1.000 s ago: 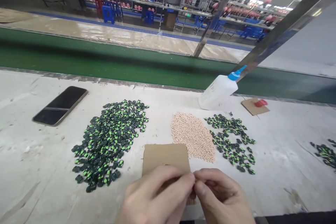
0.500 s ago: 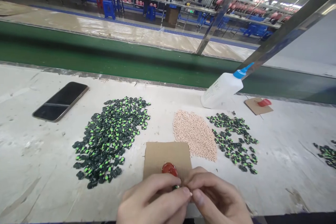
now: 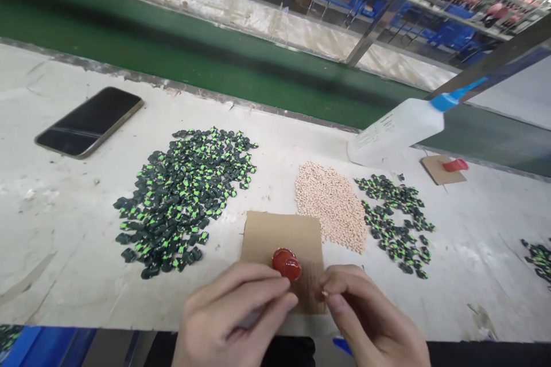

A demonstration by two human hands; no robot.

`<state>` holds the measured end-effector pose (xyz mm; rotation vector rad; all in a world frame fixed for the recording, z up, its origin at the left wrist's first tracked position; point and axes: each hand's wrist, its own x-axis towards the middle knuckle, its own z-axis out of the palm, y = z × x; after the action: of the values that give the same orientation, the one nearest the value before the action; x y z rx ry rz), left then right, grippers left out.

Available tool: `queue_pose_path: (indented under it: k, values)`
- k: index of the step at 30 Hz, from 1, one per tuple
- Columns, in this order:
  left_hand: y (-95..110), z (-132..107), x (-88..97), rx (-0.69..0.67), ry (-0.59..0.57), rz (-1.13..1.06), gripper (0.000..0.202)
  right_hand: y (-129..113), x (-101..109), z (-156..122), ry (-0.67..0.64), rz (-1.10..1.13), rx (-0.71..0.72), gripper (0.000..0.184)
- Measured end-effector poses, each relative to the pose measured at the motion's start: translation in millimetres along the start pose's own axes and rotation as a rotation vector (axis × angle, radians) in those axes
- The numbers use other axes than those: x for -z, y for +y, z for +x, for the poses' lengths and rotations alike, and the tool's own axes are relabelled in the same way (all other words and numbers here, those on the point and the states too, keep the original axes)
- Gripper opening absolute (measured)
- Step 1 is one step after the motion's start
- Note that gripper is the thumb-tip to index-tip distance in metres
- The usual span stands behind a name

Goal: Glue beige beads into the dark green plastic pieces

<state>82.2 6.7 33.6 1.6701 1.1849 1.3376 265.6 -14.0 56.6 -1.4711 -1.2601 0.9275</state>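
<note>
My left hand (image 3: 236, 312) is closed in a pinch beside a shiny red blob or dish (image 3: 286, 264) on a piece of brown cardboard (image 3: 282, 229). What its fingertips hold, if anything, is hidden. To the right, over the cardboard's edge, the thumb and forefinger of my right hand (image 3: 365, 312) pinch a tiny pale bead (image 3: 325, 293). A heap of similar pale pink beads (image 3: 331, 206) lies just beyond that hand. Small black-and-green pieces form a large heap (image 3: 185, 195) on the left and a smaller scattered group (image 3: 398, 223) on the right.
A phone (image 3: 90, 121) lies at the table's far left. Behind the beads a white bottle with a blue nozzle (image 3: 398, 129) leans. Another cardboard scrap (image 3: 434, 169) carries a red cap (image 3: 455, 165). More black-and-green pieces (image 3: 540, 258) lie at the right edge.
My hands have moved apart; they were together over a small black-and-green piece. The red blob shows more fully. The view has tilted down.
</note>
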Motion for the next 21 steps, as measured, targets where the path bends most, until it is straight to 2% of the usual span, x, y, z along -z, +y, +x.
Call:
queue_pose_path:
  k: [2, 5, 11, 21]
  values:
    - [-6, -2, 2.7, 0.067, 0.011, 0.018, 0.021, 7, 0, -2, 0.020, -0.152, 0.052, 0.014]
    - [-11, -1, 2.3, 0.073, 0.001, 0.060, 0.025, 15, -3, -3, 0.000, -0.247, 0.111, 0.013]
    - [-12, 5, -3.4, 0.051, -0.004, 0.117, 0.024, 19, -9, -3, 0.004, -0.278, 0.111, 0.015]
    - [-11, 6, -2.6, 0.056, 0.010, 0.156, 0.021, 18, -11, -7, 0.002, -0.301, 0.106, 0.019]
